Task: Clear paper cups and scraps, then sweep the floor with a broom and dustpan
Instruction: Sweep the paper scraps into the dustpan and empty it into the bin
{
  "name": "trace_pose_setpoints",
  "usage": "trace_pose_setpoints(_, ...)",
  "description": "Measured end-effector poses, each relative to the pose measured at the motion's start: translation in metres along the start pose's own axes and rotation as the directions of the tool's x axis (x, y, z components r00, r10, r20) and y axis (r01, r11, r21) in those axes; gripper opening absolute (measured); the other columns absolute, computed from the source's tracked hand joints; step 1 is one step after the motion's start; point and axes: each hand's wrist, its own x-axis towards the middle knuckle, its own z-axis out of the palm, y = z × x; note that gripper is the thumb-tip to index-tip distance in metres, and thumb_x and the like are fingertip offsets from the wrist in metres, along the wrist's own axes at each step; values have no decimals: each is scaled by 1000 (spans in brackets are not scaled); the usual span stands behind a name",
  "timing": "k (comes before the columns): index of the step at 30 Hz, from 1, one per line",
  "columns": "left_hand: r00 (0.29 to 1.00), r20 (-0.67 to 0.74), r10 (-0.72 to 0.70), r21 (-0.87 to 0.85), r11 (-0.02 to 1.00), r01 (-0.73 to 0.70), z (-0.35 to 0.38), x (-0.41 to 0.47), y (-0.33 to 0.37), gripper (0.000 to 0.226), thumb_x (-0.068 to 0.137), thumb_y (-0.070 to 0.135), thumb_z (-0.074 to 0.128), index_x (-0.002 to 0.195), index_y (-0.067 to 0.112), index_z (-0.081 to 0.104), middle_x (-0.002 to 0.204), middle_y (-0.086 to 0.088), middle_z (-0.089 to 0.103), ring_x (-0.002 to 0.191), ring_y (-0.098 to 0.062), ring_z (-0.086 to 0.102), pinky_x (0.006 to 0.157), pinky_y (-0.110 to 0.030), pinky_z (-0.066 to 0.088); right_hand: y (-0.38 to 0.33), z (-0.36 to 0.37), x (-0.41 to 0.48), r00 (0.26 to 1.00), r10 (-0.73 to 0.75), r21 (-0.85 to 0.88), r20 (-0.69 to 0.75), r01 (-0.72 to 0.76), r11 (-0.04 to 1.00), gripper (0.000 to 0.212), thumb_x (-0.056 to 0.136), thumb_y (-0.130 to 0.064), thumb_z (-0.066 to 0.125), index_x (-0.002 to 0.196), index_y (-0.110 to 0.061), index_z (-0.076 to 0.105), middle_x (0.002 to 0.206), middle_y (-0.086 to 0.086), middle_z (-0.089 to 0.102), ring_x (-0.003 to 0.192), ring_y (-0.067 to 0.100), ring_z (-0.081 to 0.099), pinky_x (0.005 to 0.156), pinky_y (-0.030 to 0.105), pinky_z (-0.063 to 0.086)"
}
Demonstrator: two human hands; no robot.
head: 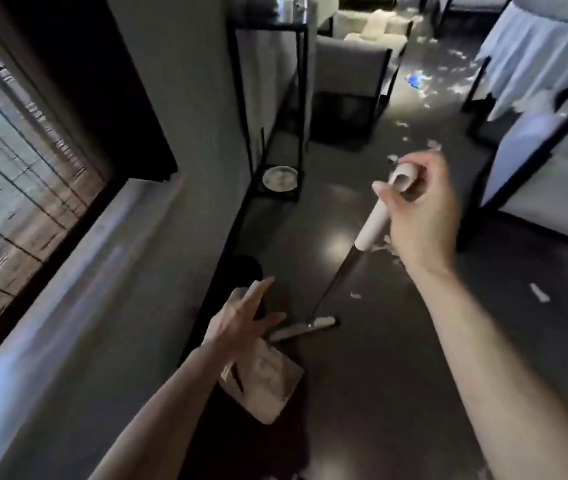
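Head view: right hand [421,216] grips the one broom [372,225]; left hand [241,323] hovers with fingers spread wide.

Restaurant dining room: a table [535,46] draped in a long white cloth, padded chairs [351,67] with dark frames, a slim black shelf [301,98] holding a plate [279,178], and a dark polished floor [362,375] littered with paper scraps [424,81].

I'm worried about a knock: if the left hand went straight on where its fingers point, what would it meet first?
Likely the left hand would meet the broom shaft just above its head; depth is unclear.
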Motion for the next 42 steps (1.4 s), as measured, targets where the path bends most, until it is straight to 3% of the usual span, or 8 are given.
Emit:
trace_pose_setpoints(8, 997, 14, 77, -38, 996, -76, 81, -5, 36, 72, 86, 51, 63, 144, 51, 21, 122, -2, 47, 107, -21, 56, 84, -37, 53, 120, -57, -64, 918, 363, -380, 158, -283, 881, 15, 79, -12, 75, 94, -11, 77, 84, 5, 59, 78, 19, 63, 62, 11, 31)
trace_pose_setpoints(14, 985, 3, 174, -53, 983, -174, 115, -9, 51, 76, 86, 39, 68, 150, 34, 27, 114, -7, 54, 98, -24, 56, 81, -37, 53, 171, -100, -86, 698, 675, -569, 239, -463, 680, 42, 84, -11, 68, 126, -10, 63, 123, 9, 66, 111, 20, 62, 70, 7, 34)
trace_pose_setpoints(19, 980, 33, 198, -80, 977, -195, 128, -10, 63, 76, 85, 37, 69, 148, 39, 27, 110, -5, 51, 86, -21, 60, 75, -40, 58, 186, -113, -95, 749, 654, -350, 107, -587, 730, 42, 86, -6, 62, 128, -14, 62, 96, 6, 72, 76, 9, 67, 55, 3, 41)
trace_pose_setpoints(25, 982, 29, 189, -80, 979, -186, 132, -6, 76, 72, 82, 53, 61, 146, 41, 30, 100, 1, 49, 81, -16, 58, 73, -39, 58, 196, -124, -95, 680, 731, -262, 58, -696, 668, 38, 84, -10, 58, 122, -9, 65, 70, -16, 63, 69, 11, 72, 76, 32, 59)
trace_pose_setpoints(32, 973, 14, 230, -5, 973, -229, 132, -5, 75, 78, 78, 71, 39, 148, 39, 26, 99, 0, 49, 72, -15, 55, 61, -39, 57, 219, -122, -129, 45, 964, -676, 263, -705, 217, 25, 95, -9, 42, 119, -9, 47, 90, 10, 57, 63, 17, 62, 56, 29, 56)
trace_pose_setpoints(34, 971, 3, 240, -3, 971, -240, 131, -6, 72, 80, 77, 73, 37, 148, 36, 28, 98, -1, 49, 71, -15, 55, 58, -38, 57, 229, -113, -148, -41, 980, -697, 193, -709, 107, 24, 93, -8, 39, 116, -9, 46, 84, 4, 53, 62, 16, 56, 53, 25, 52)
trace_pose_setpoints(37, 967, -18, 254, 4, 967, -254, 133, -7, 69, 79, 77, 74, 36, 146, 37, 29, 97, 1, 47, 69, -10, 52, 54, -34, 56, 249, -106, -176, 86, 982, -710, 170, -680, 182, 39, 90, -6, 39, 127, -20, 45, 88, -10, 52, 56, 14, 49, 41, 17, 36)
trace_pose_setpoints(42, 962, -16, 271, -3, 963, -271, 136, -6, 73, 78, 77, 73, 36, 146, 36, 28, 101, -2, 51, 75, -12, 54, 60, -38, 58, 278, -107, -212, 320, 894, -827, 314, -370, 423, 62, 87, -14, 32, 146, -34, 33, 129, 1, 58, 86, 22, 58, 64, 25, 44)
